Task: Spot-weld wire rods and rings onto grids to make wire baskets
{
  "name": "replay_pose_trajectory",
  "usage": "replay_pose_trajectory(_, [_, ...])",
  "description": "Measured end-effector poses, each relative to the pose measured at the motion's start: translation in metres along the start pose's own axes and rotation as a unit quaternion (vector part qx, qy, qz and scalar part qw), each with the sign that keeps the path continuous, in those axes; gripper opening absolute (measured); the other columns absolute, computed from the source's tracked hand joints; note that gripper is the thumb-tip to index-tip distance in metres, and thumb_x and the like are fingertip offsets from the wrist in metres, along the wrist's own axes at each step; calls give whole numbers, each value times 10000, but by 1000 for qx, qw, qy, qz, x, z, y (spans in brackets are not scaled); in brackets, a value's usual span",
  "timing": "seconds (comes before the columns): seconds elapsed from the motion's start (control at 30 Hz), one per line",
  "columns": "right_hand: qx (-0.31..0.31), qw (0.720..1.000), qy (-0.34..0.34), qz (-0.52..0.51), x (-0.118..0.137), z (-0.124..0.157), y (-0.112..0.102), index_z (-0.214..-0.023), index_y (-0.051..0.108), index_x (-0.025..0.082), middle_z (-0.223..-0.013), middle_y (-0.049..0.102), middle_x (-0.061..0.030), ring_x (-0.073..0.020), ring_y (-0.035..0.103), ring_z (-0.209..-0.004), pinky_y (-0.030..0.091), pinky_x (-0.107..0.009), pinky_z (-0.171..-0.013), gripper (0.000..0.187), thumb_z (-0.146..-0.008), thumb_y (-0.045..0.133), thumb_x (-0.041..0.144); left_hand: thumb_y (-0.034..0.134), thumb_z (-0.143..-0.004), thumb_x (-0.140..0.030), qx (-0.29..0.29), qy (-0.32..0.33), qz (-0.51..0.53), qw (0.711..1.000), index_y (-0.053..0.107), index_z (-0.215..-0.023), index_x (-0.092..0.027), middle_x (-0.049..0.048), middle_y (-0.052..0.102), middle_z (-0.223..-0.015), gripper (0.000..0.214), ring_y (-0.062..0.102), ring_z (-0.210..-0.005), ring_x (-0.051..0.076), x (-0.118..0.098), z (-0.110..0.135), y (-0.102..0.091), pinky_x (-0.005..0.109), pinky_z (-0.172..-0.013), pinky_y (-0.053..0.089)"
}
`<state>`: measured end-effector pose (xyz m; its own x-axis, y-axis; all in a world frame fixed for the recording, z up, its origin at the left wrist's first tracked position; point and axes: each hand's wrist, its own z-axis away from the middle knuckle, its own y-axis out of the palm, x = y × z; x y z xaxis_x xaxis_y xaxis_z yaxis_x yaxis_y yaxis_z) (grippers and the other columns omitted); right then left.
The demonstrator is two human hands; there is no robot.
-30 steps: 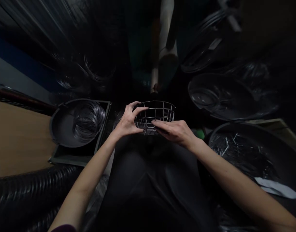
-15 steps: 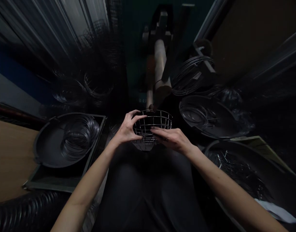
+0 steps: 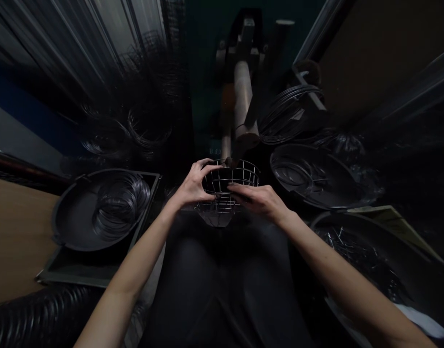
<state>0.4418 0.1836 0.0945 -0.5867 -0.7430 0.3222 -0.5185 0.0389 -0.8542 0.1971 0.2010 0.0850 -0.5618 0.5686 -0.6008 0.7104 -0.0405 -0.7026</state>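
Observation:
Between my two hands is a small round wire basket [image 3: 224, 202], its rim tilted up against the tips of a machine that looks like a spot welder. My left hand [image 3: 196, 183] grips the basket's left side, with the thumb low and the fingers curled over the upper rim. At the right front, my right hand [image 3: 261, 199] pinches the wires, its fingertips pressed together near the middle. The thick round upper arm [image 3: 243, 94] of the machine ends just above the basket's far rim. Part of the basket's right side is hidden by my right hand.
At left, a dark round pan [image 3: 74, 212] holds wire rings. More rings lie in a pan [image 3: 330, 188] at right. A nearer pan [image 3: 417, 270] contains short wire pieces. Wire hoops [image 3: 290, 108] hang beside the machine, and a ribbed black hose [image 3: 40, 314] runs at lower left.
The basket and both hands have shifted very slightly upward in the view, still at the machine tips. My grip on both sides looks much the same.

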Motion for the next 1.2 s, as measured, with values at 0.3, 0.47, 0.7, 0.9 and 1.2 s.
replay_pose_trajectory(0.3, [-81,991,99,32,19,16,-1,-1141,685,238,-1160,706,-45,-178,695,-992,574,-276,-803,273,-955,513,339,840,-554,-245,-5,-26,7,1000,558,-1199,-206,120,461,-1340,705,438,-1307,293,0,0,1,463,-1110,388])
replay_pose_trajectory(0.47, [-162,969,180,54,26,22,3,-836,686,213,-870,671,-68,-155,629,-699,506,-275,-641,334,-920,529,497,843,-568,-285,4,-30,20,999,571,-1204,-212,118,447,-1351,696,431,-1315,295,0,-2,-1,476,-1113,388])
replay_pose_trajectory(0.7, [-150,971,183,24,25,17,-2,-805,644,211,-796,615,-52,-139,556,-636,431,-268,-590,442,-921,458,595,843,-562,-299,12,-58,32,998,590,-1209,-232,105,466,-1334,698,452,-1302,302,-7,-3,-6,487,-1113,393])
replay_pose_trajectory(0.9, [-168,969,182,21,7,0,-3,-790,638,200,-786,599,-57,-155,558,-659,424,-280,-603,450,-910,474,602,841,-549,-310,-8,-81,31,996,601,-1198,-219,99,467,-1320,698,454,-1299,303,2,-21,-6,489,-1126,378])
replay_pose_trajectory(1.2, [-169,965,201,-10,0,-2,0,-810,664,194,-780,591,-40,-141,533,-632,409,-277,-605,365,-881,568,539,851,-562,-318,3,-45,42,998,601,-1205,-184,118,470,-1294,703,453,-1293,279,14,-29,-4,441,-1132,369])
